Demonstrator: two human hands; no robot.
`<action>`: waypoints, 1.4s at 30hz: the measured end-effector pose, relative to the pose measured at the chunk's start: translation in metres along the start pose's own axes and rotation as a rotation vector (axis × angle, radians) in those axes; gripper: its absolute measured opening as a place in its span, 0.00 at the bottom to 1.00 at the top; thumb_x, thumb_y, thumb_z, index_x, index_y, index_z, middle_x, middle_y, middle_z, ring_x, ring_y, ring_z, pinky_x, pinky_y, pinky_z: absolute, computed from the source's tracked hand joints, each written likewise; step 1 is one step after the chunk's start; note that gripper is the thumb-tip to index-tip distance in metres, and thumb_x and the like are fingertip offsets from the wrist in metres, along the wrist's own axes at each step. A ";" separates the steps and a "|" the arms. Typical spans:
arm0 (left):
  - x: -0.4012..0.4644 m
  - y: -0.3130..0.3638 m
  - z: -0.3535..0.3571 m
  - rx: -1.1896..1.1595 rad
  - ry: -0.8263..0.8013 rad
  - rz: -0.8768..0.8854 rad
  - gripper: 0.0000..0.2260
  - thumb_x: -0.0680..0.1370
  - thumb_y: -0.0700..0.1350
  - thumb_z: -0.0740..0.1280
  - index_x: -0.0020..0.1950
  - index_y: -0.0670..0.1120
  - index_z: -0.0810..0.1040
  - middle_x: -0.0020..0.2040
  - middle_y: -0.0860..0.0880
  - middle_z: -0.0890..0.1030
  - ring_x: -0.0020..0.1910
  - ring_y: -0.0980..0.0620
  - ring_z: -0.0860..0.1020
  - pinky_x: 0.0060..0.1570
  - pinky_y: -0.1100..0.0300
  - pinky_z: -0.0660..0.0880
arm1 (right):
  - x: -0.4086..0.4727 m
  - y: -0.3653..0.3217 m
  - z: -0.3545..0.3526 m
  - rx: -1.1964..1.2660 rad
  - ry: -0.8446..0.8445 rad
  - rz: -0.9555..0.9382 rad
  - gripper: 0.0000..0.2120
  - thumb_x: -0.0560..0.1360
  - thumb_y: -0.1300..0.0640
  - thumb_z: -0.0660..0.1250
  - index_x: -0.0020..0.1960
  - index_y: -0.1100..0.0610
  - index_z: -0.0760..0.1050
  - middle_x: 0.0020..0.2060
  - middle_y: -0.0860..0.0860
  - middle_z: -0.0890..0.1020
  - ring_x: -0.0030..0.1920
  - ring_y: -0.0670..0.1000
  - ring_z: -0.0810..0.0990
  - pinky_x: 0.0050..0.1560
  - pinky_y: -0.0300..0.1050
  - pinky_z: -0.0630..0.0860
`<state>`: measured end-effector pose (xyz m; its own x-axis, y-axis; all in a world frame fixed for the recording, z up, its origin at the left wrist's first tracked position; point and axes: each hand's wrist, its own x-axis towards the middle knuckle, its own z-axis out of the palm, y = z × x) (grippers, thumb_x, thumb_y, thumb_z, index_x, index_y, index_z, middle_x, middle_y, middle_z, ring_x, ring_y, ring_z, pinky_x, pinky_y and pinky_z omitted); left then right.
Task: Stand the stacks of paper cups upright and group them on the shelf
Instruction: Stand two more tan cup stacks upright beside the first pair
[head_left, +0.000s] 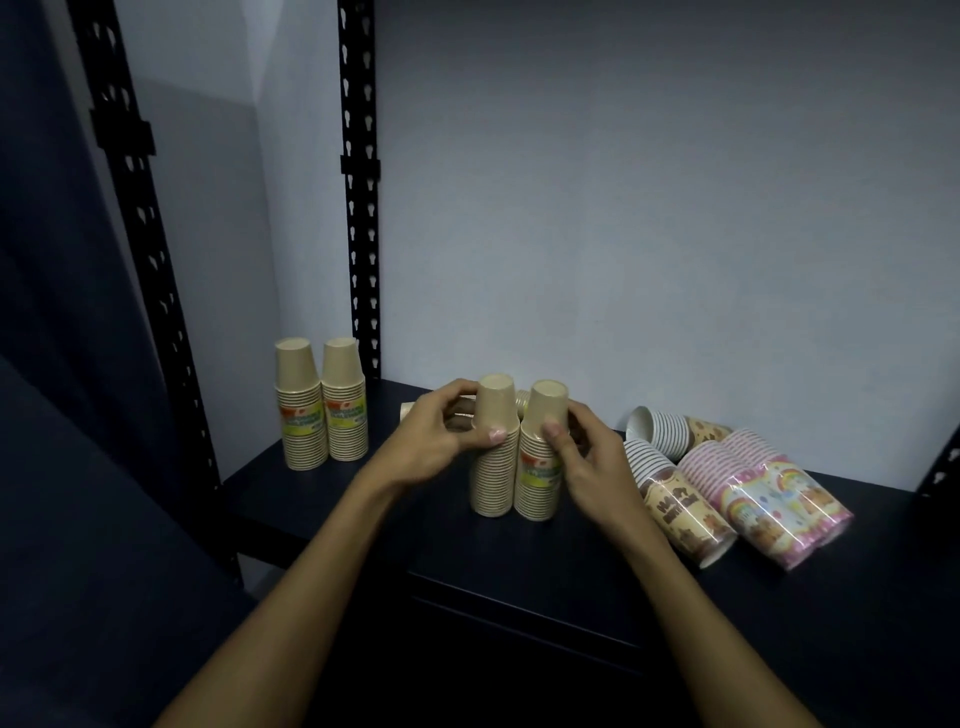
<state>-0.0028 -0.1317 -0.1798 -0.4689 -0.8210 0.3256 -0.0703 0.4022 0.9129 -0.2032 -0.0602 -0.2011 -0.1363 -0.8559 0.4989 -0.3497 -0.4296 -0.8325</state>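
Two tan paper-cup stacks stand upright side by side in the middle of the dark shelf. My left hand grips the left stack near its top. My right hand grips the right stack, which has a yellow-green label. Another pair of tan stacks stands upright at the back left. Printed stacks lie on their sides at the right: a brown birthday stack, a pink rainbow stack and a white-rimmed stack. More cups lie partly hidden behind my hands.
A black slotted upright rises at the shelf's back left, and another stands nearer on the left. A pale wall closes the back. A second black post shows at the far right edge.
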 end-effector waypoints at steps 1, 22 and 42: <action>-0.002 -0.004 0.001 -0.019 -0.011 -0.017 0.25 0.73 0.41 0.77 0.68 0.47 0.75 0.58 0.49 0.83 0.59 0.52 0.82 0.57 0.62 0.78 | 0.000 0.001 -0.001 0.031 0.001 0.012 0.12 0.82 0.56 0.65 0.65 0.53 0.76 0.58 0.47 0.84 0.58 0.41 0.82 0.56 0.37 0.78; -0.034 -0.058 0.022 0.021 -0.041 -0.137 0.31 0.73 0.38 0.77 0.74 0.47 0.70 0.65 0.51 0.81 0.65 0.56 0.79 0.70 0.51 0.72 | -0.036 0.039 0.004 -0.212 -0.134 0.171 0.26 0.76 0.53 0.73 0.70 0.50 0.67 0.65 0.45 0.79 0.64 0.42 0.78 0.68 0.48 0.75; -0.035 -0.057 0.028 0.035 0.047 -0.124 0.29 0.67 0.43 0.82 0.66 0.47 0.75 0.60 0.50 0.84 0.59 0.53 0.83 0.64 0.49 0.78 | -0.036 0.036 0.002 -0.172 -0.145 0.200 0.27 0.72 0.55 0.77 0.68 0.51 0.70 0.61 0.46 0.81 0.61 0.44 0.80 0.65 0.45 0.77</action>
<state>-0.0071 -0.1144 -0.2507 -0.4129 -0.8831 0.2229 -0.1563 0.3098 0.9379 -0.2092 -0.0451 -0.2496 -0.0892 -0.9561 0.2791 -0.4831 -0.2035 -0.8516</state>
